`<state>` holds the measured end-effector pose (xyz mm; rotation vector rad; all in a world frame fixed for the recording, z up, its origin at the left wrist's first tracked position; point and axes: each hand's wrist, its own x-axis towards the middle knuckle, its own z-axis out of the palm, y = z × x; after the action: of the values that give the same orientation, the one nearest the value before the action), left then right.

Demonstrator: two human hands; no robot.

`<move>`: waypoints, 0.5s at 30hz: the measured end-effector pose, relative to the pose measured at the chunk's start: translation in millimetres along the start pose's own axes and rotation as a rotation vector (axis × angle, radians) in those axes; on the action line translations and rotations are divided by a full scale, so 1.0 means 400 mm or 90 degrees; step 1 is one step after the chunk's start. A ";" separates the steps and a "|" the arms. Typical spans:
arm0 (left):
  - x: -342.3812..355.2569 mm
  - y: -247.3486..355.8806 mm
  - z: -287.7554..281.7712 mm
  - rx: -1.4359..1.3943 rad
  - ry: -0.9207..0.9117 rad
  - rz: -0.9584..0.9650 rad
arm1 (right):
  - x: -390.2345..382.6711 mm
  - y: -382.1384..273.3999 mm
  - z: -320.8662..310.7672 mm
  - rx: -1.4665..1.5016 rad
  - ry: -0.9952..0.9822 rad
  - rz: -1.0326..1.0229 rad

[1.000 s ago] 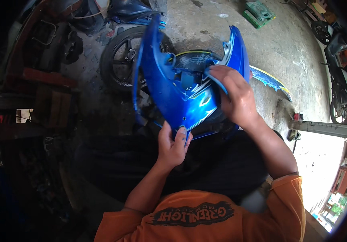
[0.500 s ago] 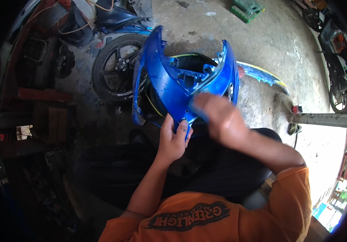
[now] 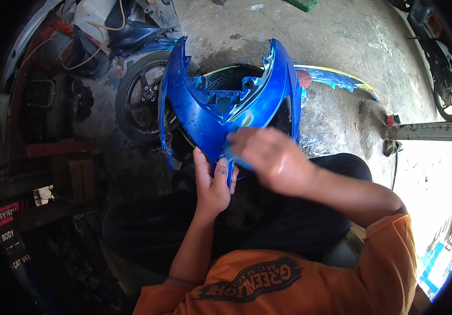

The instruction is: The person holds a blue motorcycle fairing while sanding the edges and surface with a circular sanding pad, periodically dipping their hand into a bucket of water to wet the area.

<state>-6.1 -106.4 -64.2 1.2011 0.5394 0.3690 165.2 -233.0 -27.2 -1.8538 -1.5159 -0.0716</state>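
Note:
A glossy blue motorcycle fairing with two upright prongs stands in front of me, its narrow tip toward my body. Water drops dot its surface, and a pale worn patch shows on its right side. My left hand is closed around the narrow tip, thumb on top. Over the lower right face of the panel, my right hand is curled with fingers against the surface, blurred by motion. A bluish edge shows under those fingers, but what they hold cannot be made out.
A black spoked wheel lies behind the fairing on the left. A blue and yellow curved trim piece rests on the concrete floor to the right, beside a reddish round object. A green crate is at the far edge. Motorcycles stand at right.
My right hand has slid left and slightly down across the panel, toward the tip. The fairing and my left hand sit a little further left in the view, which has also shifted.

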 end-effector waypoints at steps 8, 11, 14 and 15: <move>-0.010 0.000 0.005 -0.006 0.014 0.030 | 0.008 -0.039 0.006 0.018 -0.038 -0.147; -0.019 0.000 -0.005 -0.021 0.019 0.005 | 0.029 0.084 -0.026 -0.060 0.007 0.083; -0.020 -0.003 0.000 0.007 -0.004 -0.001 | 0.021 0.061 -0.028 -0.053 0.024 0.072; -0.013 -0.008 -0.003 -0.016 0.002 0.021 | 0.018 0.003 -0.019 -0.010 -0.030 -0.005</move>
<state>-11.2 -109.4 -66.5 1.1858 0.5168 0.4041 171.6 -231.2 -18.8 -1.8740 -1.5582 -0.0438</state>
